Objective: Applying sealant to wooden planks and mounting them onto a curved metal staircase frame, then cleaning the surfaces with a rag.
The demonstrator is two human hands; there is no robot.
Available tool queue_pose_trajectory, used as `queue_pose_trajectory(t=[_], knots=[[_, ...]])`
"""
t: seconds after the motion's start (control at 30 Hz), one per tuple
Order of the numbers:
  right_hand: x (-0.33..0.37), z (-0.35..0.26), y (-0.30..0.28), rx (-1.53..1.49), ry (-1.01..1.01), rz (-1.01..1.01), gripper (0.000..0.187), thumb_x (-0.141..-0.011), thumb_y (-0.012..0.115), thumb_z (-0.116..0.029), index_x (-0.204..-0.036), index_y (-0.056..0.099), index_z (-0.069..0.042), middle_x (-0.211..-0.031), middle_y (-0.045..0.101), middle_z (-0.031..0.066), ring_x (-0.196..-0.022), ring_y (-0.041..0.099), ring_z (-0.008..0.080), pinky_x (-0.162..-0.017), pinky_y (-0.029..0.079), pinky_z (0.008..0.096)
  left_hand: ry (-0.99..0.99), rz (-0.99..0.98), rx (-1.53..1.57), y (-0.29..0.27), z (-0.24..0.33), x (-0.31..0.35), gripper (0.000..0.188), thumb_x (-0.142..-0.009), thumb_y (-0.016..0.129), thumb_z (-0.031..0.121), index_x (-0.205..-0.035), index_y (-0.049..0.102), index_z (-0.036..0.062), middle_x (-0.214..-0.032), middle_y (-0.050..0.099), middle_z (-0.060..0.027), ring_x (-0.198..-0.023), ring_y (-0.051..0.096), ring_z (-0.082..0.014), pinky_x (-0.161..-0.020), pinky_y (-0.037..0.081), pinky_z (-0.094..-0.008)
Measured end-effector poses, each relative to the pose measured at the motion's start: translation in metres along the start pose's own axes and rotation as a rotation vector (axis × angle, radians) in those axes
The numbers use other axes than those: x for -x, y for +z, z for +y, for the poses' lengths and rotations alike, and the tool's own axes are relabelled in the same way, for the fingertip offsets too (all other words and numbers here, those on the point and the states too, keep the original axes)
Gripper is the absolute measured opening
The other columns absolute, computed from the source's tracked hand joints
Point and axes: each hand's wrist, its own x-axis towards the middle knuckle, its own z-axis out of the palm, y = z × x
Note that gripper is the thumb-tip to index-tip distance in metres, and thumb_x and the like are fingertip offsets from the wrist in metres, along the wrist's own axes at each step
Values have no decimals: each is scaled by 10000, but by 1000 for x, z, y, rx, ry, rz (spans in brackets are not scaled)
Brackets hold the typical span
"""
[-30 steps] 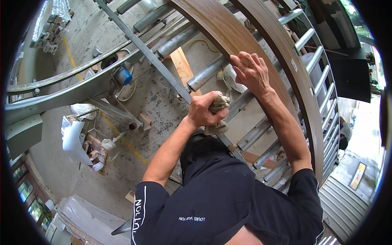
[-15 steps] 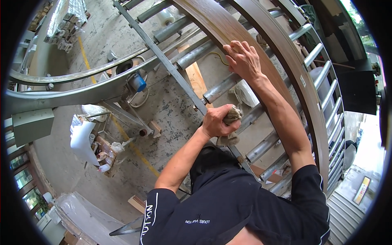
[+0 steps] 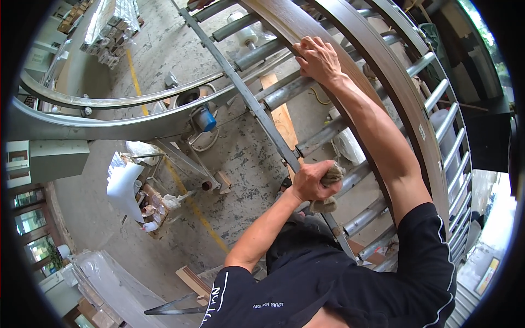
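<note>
My left hand (image 3: 316, 182) is closed round a crumpled brownish-grey cloth (image 3: 331, 176), part of which hangs below the fist. It is beside the steel side rail (image 3: 257, 109) of a roller stand, close to my waist. Farther out, my right hand (image 3: 321, 61) has its fingers curled over the near edge of a curved brown wood-grain plank (image 3: 290, 27). What is under those fingers, if anything, is hidden. A second curved brown plank (image 3: 383, 60) lies alongside, farther right. Both planks rest across the steel rollers (image 3: 290, 93).
To the left, a curved metal track (image 3: 109, 128) carries a blue-ended motor (image 3: 205, 121). Below it stands a small cart (image 3: 156, 205) with a white sheet and clutter. Wrapped bundles (image 3: 112, 27) lie at the far left. A pale board (image 3: 281, 117) shows beneath the rollers.
My right hand has slid farther away along the plank's edge. My left hand keeps its hold on the cloth near the rail. The whole view has shifted a little.
</note>
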Motion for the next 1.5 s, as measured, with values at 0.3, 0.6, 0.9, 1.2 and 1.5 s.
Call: queue_pose_trajectory(t=[0.3,0.6,0.9,1.2,1.5], knots=[[-64,4,15,-13,6,-32,384,-866,726,-332,-1211,671,-172,-1163,589,16,-1111,567,220,-875,490,399,32,11,-19,1,1,-2,387,-741,801,262,-1021,660,34,-719,664,-132,-632,686,-301,-593,550,-375],[56,9,-28,-34,-59,-10,340,-847,718,-290,-1162,659,-177,-1105,565,6,-1059,536,180,-791,466,367,38,3,-12,-3,1,-1,367,-765,780,276,-1033,661,57,-760,681,-130,-668,698,-316,-619,561,-386],[197,-9,-92,-31,20,85,300,-792,747,-249,-1058,654,-144,-1088,620,-3,-955,588,179,-774,461,343,-55,-63,-36,2,7,-5,238,-793,744,200,-953,662,44,-818,719,-137,-757,734,-299,-685,579,-383],[314,-117,-172,-1197,663,162,578,-787,784,-18,-1326,578,-43,-1205,651,100,-1071,651,201,-881,538,345,-436,308,259,25,30,-21,292,-976,600,274,-1104,597,12,-1028,651,-75,-957,616,-173,-887,495,-327],[407,-129,-212,-819,683,8,470,-762,793,-34,-1204,634,-29,-1138,678,157,-1014,688,311,-849,553,364,-59,535,-597,-149,-88,-248,560,-927,664,482,-1183,577,-9,-1081,659,-285,-988,635,-475,-857,506,-500]])
